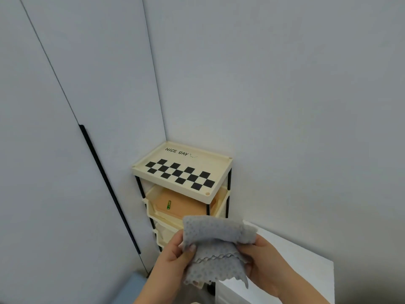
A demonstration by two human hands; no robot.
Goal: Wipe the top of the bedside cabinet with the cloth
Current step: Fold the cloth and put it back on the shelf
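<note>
Gripping the soft, light cloth (215,244) between your left hand (173,257) and right hand (266,260), you held it bunched, short of the bedside cabinet (221,170) top beyond; it should fold into a flat pad easily.

Cabinet's (183,170) lower tiers behind cloth (215,249); forearms cut off below.

hands: 2 (left hand (173,257), right hand (265,262)) | cloth (217,244): 1 | bedside cabinet (140,170): 1 | green item (169,205) on lower shelf: 1 | black door handle (109,187): 1
</note>
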